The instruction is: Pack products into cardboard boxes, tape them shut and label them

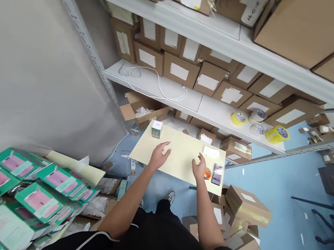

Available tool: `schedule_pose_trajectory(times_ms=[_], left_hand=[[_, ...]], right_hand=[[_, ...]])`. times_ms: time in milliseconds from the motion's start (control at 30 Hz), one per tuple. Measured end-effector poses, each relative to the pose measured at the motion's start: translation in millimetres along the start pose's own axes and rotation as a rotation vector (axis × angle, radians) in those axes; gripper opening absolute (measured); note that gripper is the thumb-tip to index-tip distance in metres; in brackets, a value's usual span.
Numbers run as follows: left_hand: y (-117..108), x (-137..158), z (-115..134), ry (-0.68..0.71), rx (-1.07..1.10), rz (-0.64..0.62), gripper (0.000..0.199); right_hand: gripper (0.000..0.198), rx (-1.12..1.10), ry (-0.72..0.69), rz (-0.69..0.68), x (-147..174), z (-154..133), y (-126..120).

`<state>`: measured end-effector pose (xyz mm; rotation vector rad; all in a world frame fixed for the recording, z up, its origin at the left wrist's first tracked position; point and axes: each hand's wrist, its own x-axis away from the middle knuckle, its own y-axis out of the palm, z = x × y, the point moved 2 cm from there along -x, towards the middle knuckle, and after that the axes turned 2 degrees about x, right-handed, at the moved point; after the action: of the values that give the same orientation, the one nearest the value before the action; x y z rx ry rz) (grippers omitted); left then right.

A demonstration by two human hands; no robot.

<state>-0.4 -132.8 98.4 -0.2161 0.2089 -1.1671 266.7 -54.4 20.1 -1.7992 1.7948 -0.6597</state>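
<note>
My left hand [159, 156] hovers over the left part of a pale yellow table [178, 152], its fingers apart and nothing in them. Just beyond it, near the table's back left corner, stands a small green and white box [156, 129]. My right hand [199, 166] is over the right part of the table, also with fingers apart and holding nothing. Close beside it lies an orange round thing [207, 173], partly hidden by the hand, perhaps a tape roll. A phone [217, 174] lies at the right edge, and white paper slips [211, 152] lie behind.
Shelves [190, 99] with cardboard boxes rise behind the table, bearing yellow tape rolls [276, 135] and a white cable [160, 85]. Green and pink boxes [41, 202] are piled at the left. Cartons [247, 207] sit on the floor at the right. An open carton [143, 110] stands back left.
</note>
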Motion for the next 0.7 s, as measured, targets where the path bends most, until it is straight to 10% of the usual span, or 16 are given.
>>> schedule_pose_trajectory(times_ms=[333, 700], left_hand=[[-160, 59, -3, 0.056, 0.016, 0.254, 0.043], [-270, 218, -13, -0.092, -0.058, 0.704, 0.053]], right_hand=[[0.063, -0.384, -0.262, -0.279, 56, -192, 82], [0.07, -0.516, -0.509, -0.775, 159, -292, 192]])
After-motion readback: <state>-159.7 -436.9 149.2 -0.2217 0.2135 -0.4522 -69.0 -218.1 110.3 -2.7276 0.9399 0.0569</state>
